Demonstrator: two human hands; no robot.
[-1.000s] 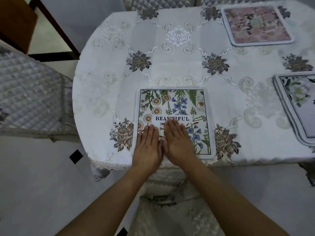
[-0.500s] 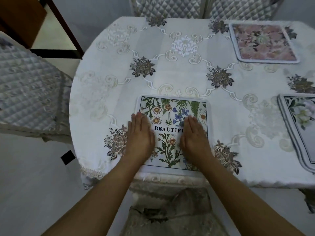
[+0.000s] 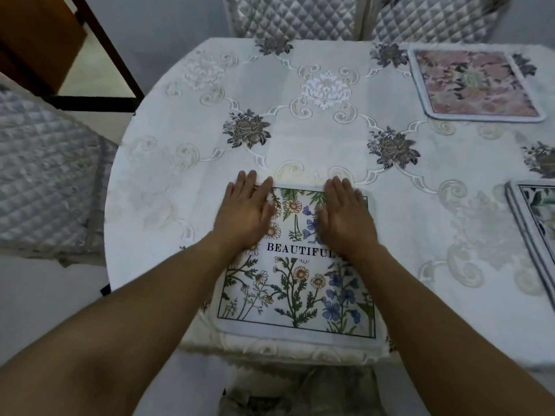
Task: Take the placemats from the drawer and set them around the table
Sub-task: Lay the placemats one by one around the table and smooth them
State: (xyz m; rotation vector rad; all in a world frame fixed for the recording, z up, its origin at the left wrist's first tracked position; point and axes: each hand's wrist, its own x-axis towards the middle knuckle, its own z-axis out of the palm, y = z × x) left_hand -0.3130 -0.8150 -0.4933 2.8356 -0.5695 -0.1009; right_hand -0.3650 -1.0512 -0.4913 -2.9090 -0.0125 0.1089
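Flat hands on a floral placemat

Left hand [image 3: 244, 211] and right hand [image 3: 345, 214] press, fingers straight, on the rectangular, seemingly padded placemat [image 3: 300, 280] over the embroidered tablecloth [image 3: 315, 136].

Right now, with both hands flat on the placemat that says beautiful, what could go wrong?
1. The BEAUTIFUL placemat has its near border right where the tablecloth drops over the edge; a pull toward the person could slide it off.
2. The left hand and right hand press flat on its far half, so a push might drag and wrinkle the cloth beneath.
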